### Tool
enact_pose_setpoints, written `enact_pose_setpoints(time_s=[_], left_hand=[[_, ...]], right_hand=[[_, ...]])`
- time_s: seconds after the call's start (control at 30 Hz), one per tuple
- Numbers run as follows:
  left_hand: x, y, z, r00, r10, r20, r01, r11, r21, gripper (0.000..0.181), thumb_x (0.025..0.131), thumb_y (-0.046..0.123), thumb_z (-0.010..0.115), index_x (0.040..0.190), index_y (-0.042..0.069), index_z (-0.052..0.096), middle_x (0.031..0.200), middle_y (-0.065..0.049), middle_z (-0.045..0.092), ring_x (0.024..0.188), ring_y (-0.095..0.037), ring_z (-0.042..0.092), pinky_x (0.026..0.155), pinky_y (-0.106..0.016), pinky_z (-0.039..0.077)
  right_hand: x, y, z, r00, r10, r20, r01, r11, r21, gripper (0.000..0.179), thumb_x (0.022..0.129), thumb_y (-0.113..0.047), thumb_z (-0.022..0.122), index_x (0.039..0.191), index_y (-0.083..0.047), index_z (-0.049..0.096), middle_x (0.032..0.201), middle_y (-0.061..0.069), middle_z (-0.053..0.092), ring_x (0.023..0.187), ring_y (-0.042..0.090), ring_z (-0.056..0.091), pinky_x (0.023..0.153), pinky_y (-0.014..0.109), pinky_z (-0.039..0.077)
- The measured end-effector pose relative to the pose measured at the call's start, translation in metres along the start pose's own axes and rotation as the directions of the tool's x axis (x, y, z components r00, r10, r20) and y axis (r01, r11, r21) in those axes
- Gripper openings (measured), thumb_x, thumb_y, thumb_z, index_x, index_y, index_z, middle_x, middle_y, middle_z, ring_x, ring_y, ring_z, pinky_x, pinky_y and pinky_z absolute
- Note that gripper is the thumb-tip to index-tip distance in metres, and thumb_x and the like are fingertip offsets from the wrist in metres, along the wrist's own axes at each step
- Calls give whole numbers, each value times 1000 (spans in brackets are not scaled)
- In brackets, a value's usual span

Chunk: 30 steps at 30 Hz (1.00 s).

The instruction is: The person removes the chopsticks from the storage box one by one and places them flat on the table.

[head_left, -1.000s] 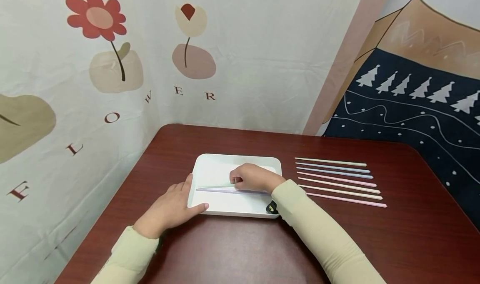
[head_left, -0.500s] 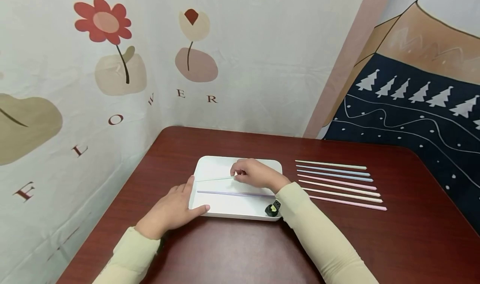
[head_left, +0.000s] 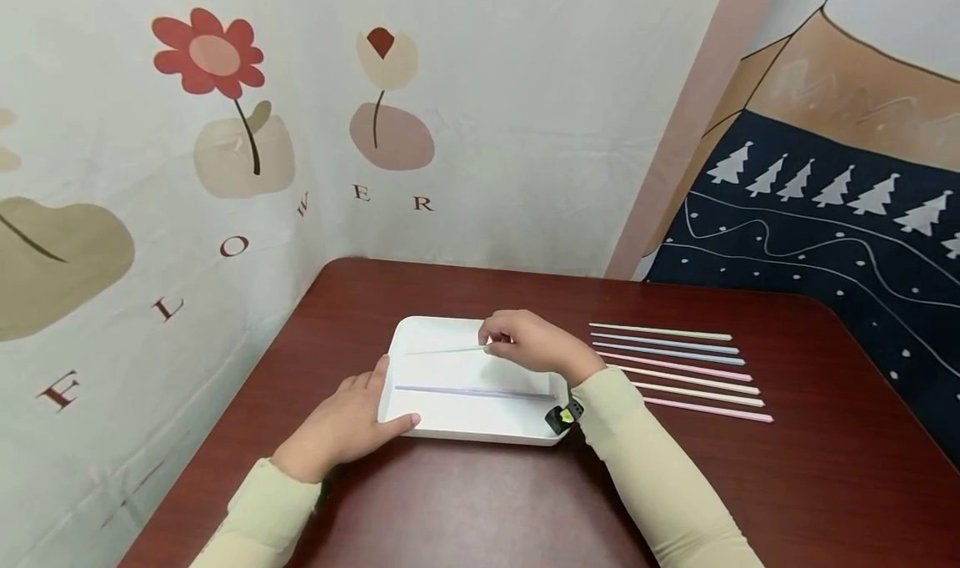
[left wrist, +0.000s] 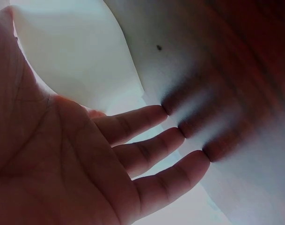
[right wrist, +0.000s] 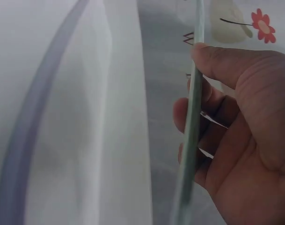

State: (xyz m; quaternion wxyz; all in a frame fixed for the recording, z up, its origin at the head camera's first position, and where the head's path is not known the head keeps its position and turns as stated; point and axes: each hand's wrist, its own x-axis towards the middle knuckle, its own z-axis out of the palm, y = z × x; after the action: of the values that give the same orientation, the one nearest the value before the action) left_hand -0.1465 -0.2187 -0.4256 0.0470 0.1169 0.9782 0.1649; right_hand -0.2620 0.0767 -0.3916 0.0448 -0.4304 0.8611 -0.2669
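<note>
My right hand (head_left: 536, 344) pinches a pale green chopstick (right wrist: 192, 117) between thumb and fingers, raised over the far part of a white tray (head_left: 465, 424). The chopstick's thin end points left in the head view. A purple chopstick (head_left: 472, 391) lies across the tray, nearer its front edge. My left hand (head_left: 337, 426) rests at the tray's left side, with its thumb over the front left corner and the other fingers along the left edge. Those fingers (left wrist: 172, 183) are straight in the left wrist view.
To the right of the tray, several pastel chopsticks lie side by side on the brown table (head_left: 480, 501): green, blue, pink and yellow, among them a pink chopstick (head_left: 708, 409). A printed curtain (head_left: 510, 134) hangs behind the table.
The right hand has lifted the green chopstick away from beside the purple one, moving it toward the tray's far side and slightly right. The left hand has kept its place on the tray.
</note>
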Motion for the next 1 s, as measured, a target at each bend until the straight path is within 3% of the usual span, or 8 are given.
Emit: enact_pose_setpoints(time_s=[0.37, 1.0], left_hand=[[-1, -2, 2, 1000, -8, -7, 8, 1000, -3, 110, 87, 70, 57, 154, -8, 19, 147, -29, 41, 131, -47, 42, 105, -57, 37], [-1, -1, -1, 1000, 9, -3, -9, 1000, 6, 112, 87, 73, 54, 153, -10, 19, 148, -29, 40, 131, -48, 42, 104, -56, 37]], right_hand=[[-28, 0, -29, 998, 64, -13, -65, 996, -58, 10, 97, -13, 66, 104, -17, 70, 96, -9, 61, 80, 10, 55, 71, 29, 49], [-129, 49, -58, 979, 192, -72, -198, 977, -85, 11, 94, -8, 68, 96, -18, 70, 93, -11, 63, 84, 9, 57, 77, 35, 52]])
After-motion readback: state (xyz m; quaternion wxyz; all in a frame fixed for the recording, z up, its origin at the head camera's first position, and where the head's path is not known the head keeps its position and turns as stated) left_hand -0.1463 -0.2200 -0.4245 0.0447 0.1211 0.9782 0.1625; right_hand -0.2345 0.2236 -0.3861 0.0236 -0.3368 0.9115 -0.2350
